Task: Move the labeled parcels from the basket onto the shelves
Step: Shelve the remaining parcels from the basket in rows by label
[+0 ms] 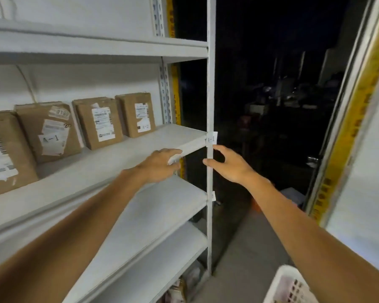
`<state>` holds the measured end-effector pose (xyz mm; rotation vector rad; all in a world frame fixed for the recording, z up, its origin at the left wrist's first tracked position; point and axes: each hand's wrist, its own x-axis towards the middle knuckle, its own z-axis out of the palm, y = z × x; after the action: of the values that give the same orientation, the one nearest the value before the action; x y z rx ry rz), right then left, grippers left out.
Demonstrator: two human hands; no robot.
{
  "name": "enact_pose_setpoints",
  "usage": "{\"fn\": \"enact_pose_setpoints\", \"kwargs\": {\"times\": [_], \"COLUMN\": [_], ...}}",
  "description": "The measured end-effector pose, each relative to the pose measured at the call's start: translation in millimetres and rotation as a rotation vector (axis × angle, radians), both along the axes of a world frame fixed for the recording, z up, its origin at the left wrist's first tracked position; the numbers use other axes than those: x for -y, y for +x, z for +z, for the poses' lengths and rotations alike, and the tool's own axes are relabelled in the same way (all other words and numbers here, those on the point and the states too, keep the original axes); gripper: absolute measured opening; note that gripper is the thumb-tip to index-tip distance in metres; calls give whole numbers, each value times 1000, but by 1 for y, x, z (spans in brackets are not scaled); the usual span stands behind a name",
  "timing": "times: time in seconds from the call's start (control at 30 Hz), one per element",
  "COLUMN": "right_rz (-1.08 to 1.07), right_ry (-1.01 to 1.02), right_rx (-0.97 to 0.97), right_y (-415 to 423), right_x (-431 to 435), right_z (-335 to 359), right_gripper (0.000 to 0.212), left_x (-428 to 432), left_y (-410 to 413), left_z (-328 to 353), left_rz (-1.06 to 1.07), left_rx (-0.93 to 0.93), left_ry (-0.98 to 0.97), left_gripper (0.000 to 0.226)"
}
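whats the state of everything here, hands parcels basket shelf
left hand, grips the front edge of the middle shelf
right hand, open, thumb at the post
parcels, four standing on the middle shelf
basket, mostly out of frame

Shelves (140, 141) are brightly and evenly lit in cool white light, with soft shadows under each board; the space beyond the post (209, 95) is near black, detail lost. Wide-angle distortion bows straight lines toward the edges. Mild blur throughout: label (102, 124) print smeared, basket (278, 283) corner soft.
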<state>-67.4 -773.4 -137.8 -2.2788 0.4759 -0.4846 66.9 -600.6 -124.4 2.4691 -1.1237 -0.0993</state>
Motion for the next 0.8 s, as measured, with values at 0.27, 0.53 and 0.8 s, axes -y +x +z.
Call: {"fn": "enact_pose_setpoints", "kwargs": {"times": [0.27, 0.53, 0.8], "right_rz": [-367, -655, -905], "right_ry": [87, 206, 407], "right_rx": [-55, -104, -196], "right_y": [-119, -236, -357], "right_x": [69, 67, 45], "right_z": [-39, -108, -199], "right_gripper": [68, 66, 66], "left_x": [125, 198, 216], "left_y": [-75, -181, -279], "left_z": [-27, -108, -212], "left_rz": [-410, -741, -996], "left_rx": [-48, -193, -347], "left_ry": [-11, 108, 364], "left_gripper": [51, 50, 54]}}
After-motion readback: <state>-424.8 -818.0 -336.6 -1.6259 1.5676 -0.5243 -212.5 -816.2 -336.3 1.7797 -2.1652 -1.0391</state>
